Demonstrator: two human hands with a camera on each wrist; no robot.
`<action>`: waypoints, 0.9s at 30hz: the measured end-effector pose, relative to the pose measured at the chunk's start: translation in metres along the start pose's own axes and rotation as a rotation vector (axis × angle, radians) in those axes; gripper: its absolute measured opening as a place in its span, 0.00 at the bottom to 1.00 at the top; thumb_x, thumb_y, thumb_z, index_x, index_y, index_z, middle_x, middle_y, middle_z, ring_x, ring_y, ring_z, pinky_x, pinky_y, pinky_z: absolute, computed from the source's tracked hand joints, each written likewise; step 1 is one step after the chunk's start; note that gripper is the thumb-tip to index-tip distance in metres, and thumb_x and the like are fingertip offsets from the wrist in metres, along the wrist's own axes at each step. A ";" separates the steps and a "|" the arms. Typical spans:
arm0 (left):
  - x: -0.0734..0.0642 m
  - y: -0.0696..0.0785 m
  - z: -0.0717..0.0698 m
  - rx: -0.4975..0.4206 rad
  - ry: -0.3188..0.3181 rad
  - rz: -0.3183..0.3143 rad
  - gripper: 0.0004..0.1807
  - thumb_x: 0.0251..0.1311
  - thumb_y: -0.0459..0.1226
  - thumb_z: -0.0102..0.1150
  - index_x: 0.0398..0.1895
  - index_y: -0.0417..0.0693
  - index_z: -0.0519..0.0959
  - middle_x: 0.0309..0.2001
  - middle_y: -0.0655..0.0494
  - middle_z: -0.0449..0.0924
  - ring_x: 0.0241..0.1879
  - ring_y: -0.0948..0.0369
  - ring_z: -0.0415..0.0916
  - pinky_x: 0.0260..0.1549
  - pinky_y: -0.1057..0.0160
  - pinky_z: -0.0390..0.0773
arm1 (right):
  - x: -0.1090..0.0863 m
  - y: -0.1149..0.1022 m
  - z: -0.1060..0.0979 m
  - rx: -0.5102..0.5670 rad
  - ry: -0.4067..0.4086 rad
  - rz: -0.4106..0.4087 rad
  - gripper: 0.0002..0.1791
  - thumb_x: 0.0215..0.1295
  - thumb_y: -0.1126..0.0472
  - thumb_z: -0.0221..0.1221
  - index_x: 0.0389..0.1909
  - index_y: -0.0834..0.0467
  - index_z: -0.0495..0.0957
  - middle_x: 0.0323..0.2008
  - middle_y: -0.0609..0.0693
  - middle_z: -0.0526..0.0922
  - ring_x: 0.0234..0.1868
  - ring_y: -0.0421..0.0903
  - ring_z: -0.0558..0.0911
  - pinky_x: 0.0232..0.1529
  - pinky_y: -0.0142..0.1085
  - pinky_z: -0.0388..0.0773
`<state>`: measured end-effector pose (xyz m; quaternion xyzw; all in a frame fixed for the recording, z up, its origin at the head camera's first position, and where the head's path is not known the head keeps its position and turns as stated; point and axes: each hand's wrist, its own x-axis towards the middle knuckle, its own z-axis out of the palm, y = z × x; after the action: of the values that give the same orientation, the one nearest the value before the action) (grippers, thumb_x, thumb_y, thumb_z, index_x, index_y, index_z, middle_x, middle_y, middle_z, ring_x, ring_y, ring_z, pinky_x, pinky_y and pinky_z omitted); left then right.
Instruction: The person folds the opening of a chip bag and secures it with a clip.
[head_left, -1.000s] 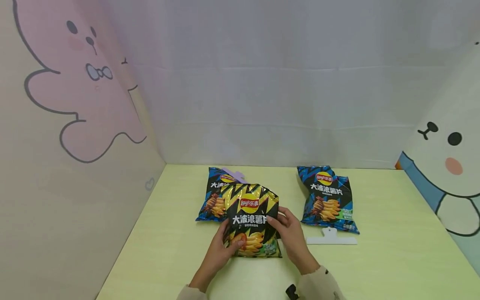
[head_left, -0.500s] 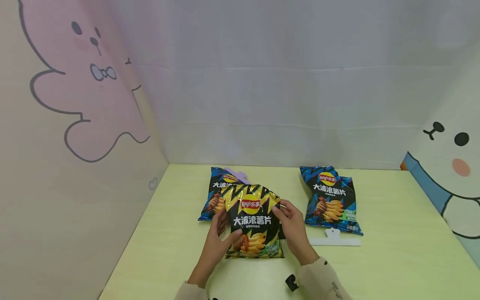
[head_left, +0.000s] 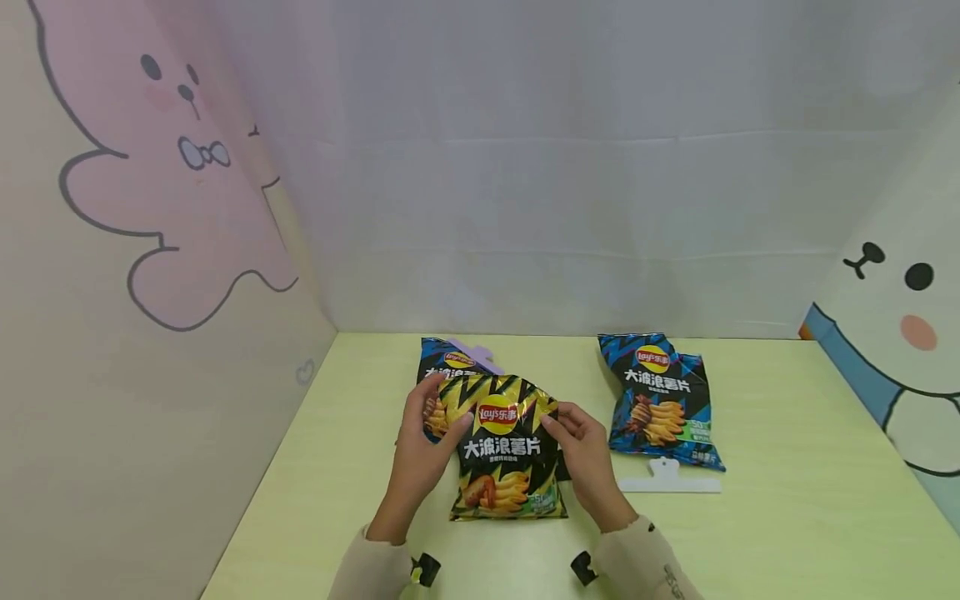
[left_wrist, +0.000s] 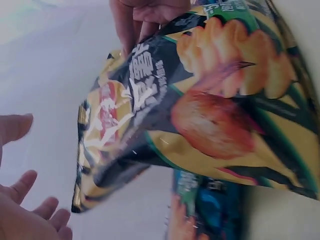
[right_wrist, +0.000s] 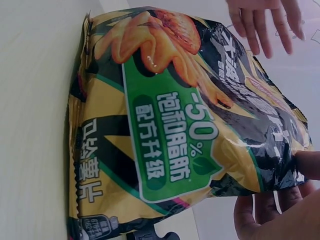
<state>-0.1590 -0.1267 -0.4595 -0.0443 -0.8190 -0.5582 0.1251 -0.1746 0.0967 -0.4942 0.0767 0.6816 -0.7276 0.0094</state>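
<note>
A yellow-and-black bag of potato chips (head_left: pixel 501 454) stands tilted up in the middle of the table. My right hand (head_left: pixel 588 458) pinches its right side, thumb on the front and fingers behind. Around the upper left corner, my left hand (head_left: pixel 416 450) is spread; the left wrist view shows those fingers (left_wrist: pixel 22 187) apart from the bag. Behind it lies a blue chip bag (head_left: pixel 441 358), partly covered, with a purple clip (head_left: pixel 480 357) at its top. Part of a black clip (right_wrist: pixel 150 235) shows under the yellow bag's edge in the right wrist view.
A second blue chip bag (head_left: pixel 660 400) lies at the back right. Just in front of it is a white clip (head_left: pixel 667 479). White curtain (head_left: pixel 570 208) closes off the back of the pale yellow table (head_left: pixel 787 500), and printed panels stand at both sides.
My left hand has let go of the bag's lower left side and moved up to its top left corner. The right hand slid slightly up the right edge and keeps its hold.
</note>
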 end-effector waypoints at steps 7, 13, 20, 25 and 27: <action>0.020 0.024 0.013 0.153 -0.080 0.182 0.33 0.60 0.43 0.70 0.69 0.56 0.69 0.73 0.51 0.65 0.76 0.45 0.56 0.69 0.28 0.57 | -0.001 0.000 -0.002 0.024 0.003 0.004 0.12 0.71 0.63 0.60 0.51 0.65 0.78 0.46 0.54 0.88 0.40 0.37 0.85 0.44 0.28 0.82; 0.032 0.034 0.023 0.328 -0.176 0.211 0.35 0.60 0.46 0.70 0.69 0.52 0.69 0.70 0.50 0.70 0.72 0.45 0.62 0.69 0.31 0.58 | -0.001 0.001 -0.003 0.056 -0.017 0.002 0.12 0.71 0.65 0.60 0.51 0.66 0.79 0.42 0.50 0.89 0.40 0.38 0.85 0.44 0.29 0.83; 0.044 0.038 0.032 0.444 -0.250 0.214 0.32 0.60 0.47 0.70 0.67 0.54 0.73 0.67 0.51 0.75 0.71 0.46 0.64 0.72 0.34 0.55 | -0.001 0.000 -0.004 0.043 -0.019 -0.019 0.11 0.70 0.67 0.59 0.51 0.66 0.79 0.41 0.50 0.89 0.40 0.37 0.85 0.45 0.28 0.82; 0.051 0.039 0.035 0.509 -0.276 0.217 0.28 0.60 0.47 0.70 0.63 0.56 0.76 0.62 0.52 0.80 0.68 0.47 0.68 0.70 0.35 0.59 | -0.001 -0.001 -0.004 0.029 -0.022 -0.035 0.11 0.71 0.67 0.59 0.50 0.66 0.80 0.43 0.52 0.89 0.41 0.39 0.85 0.46 0.29 0.82; 0.052 0.039 0.035 0.530 -0.289 0.221 0.25 0.61 0.48 0.69 0.61 0.57 0.78 0.59 0.54 0.82 0.64 0.49 0.72 0.69 0.36 0.61 | -0.001 -0.002 -0.003 0.025 -0.023 -0.037 0.11 0.71 0.67 0.59 0.50 0.66 0.80 0.43 0.53 0.89 0.41 0.39 0.85 0.45 0.28 0.82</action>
<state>-0.2065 -0.0835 -0.4233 -0.1776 -0.9355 -0.2963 0.0743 -0.1737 0.1001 -0.4927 0.0560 0.6736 -0.7370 0.0030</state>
